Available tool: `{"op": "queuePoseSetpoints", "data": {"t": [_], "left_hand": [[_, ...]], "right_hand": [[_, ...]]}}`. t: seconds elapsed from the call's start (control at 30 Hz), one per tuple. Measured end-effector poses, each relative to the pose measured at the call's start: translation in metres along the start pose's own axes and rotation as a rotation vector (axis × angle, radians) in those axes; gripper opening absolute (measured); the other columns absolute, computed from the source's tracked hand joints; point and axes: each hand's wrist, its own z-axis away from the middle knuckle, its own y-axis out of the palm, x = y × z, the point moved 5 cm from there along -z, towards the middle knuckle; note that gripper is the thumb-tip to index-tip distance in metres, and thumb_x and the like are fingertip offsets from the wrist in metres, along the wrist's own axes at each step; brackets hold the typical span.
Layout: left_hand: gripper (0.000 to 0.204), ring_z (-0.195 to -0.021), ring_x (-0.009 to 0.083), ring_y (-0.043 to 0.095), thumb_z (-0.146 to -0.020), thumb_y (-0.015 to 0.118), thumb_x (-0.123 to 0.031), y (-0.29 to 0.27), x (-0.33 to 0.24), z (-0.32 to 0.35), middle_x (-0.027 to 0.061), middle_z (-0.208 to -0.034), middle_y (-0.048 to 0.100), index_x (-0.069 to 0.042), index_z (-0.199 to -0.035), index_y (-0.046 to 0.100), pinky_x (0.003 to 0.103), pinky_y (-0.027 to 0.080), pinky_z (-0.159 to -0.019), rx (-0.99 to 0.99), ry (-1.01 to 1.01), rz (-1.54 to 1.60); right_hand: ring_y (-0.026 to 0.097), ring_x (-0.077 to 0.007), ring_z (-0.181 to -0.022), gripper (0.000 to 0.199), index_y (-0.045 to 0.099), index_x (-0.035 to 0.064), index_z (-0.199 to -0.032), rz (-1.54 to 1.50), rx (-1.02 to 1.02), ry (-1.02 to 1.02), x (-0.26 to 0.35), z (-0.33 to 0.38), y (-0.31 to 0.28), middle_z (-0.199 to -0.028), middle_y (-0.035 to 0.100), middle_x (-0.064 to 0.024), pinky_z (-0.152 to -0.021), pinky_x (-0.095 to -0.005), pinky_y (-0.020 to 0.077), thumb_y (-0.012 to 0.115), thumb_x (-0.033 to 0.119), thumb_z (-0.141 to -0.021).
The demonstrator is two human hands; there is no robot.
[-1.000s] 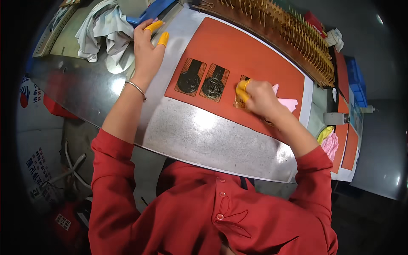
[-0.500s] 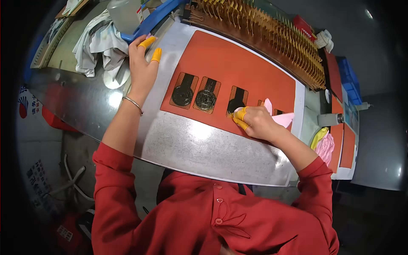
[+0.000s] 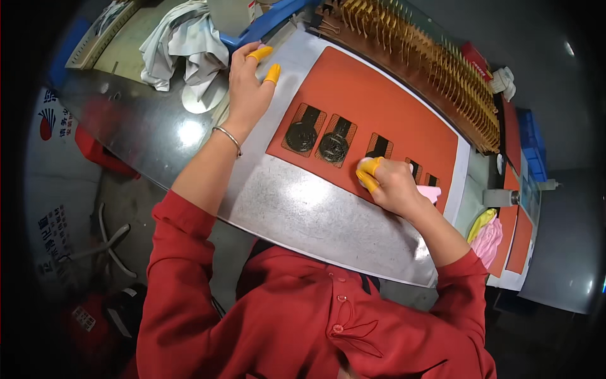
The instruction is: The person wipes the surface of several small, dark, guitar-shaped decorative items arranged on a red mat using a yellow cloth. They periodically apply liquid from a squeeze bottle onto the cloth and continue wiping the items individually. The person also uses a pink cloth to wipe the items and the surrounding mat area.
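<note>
While pressing a small white pad (image 3: 365, 167) down onto the third dark round part (image 3: 377, 146), right hand (image 3: 392, 184) curled shut around that pad, yellow finger covers (image 3: 369, 175) on thumb and forefinger pinching it. Pad and part sitting near the front edge of the orange mat (image 3: 391, 104), about midway along it, the part mostly hidden under the fingers with only its dark strap showing above. Just to the left, two more dark round parts (image 3: 303, 131) (image 3: 334, 142) lying side by side in brown outlined pockets, untouched. To the right, two smaller dark pieces (image 3: 415, 168) partly behind the wrist, and a pink cloth (image 3: 431, 192) touching the hand's far side.

Left hand (image 3: 247, 91) well apart from all this, resting flat and open at the mat's left corner, fingers spread, yellow covers (image 3: 267, 63) on two fingertips, a thin bracelet (image 3: 228, 136) at the wrist; holding nothing.

Mat lying on a shiny metal table (image 3: 303, 208). Along the mat's far edge, a long brown comb-like rack (image 3: 429, 60). Beyond the left hand, a crumpled white rag (image 3: 180, 44) and a blue tray edge (image 3: 268, 22). Far right, more orange mats (image 3: 519, 234) plus yellow and pink cloth (image 3: 486, 234). Red sleeves (image 3: 189, 265) along the lower edge.
</note>
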Motion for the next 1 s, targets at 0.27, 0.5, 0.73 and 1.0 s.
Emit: {"op": "queuePoseSetpoints", "data": {"t": [0.27,0.5,0.73,1.0], "left_hand": [[0.031,-0.109,0.0301,0.046,-0.073,0.063,-0.007,-0.001,0.001,0.0,0.0155,-0.113,0.048,0.002,-0.103,0.058,0.036,0.036,-0.092,-0.008,-0.013,-0.02],[0.034,-0.11,0.0292,0.045,-0.076,0.059,-0.004,0.001,0.001,0.0,0.014,-0.117,0.047,-0.002,-0.11,0.057,0.035,0.035,-0.095,0.015,-0.02,-0.012],[0.033,-0.105,0.0304,0.048,-0.071,0.064,-0.01,-0.003,0.007,0.001,0.015,-0.114,0.049,0.002,-0.101,0.058,0.036,0.04,-0.087,-0.04,-0.03,0.011],[0.032,-0.107,0.0299,0.047,-0.071,0.064,-0.012,0.002,0.01,0.003,0.0139,-0.114,0.049,-0.001,-0.101,0.058,0.038,0.037,-0.09,-0.028,-0.061,0.008]], "right_hand": [[0.059,-0.0359,-0.062,0.012,0.063,0.0023,-0.078,0.215,-0.002,0.234,-0.055,-0.071,0.016,-0.069,0.06,-0.0185,-0.056,-0.0421,0.0469,0.062,0.014,-0.075],[0.058,-0.0314,-0.055,0.011,0.061,0.004,-0.068,0.078,0.041,-0.094,0.012,-0.051,0.043,-0.06,0.057,-0.0156,-0.052,-0.0417,0.0467,0.067,0.013,-0.07],[0.059,-0.0339,-0.062,0.01,0.061,0.0035,-0.074,0.22,0.043,0.083,-0.024,-0.083,0.043,-0.068,0.059,-0.0167,-0.057,-0.042,0.0473,0.061,0.014,-0.074],[0.057,-0.0299,-0.057,0.009,0.062,0.0022,-0.077,0.048,0.123,-0.065,0.017,-0.06,0.05,-0.064,0.057,-0.014,-0.052,-0.0385,0.0465,0.063,0.011,-0.075]]}}
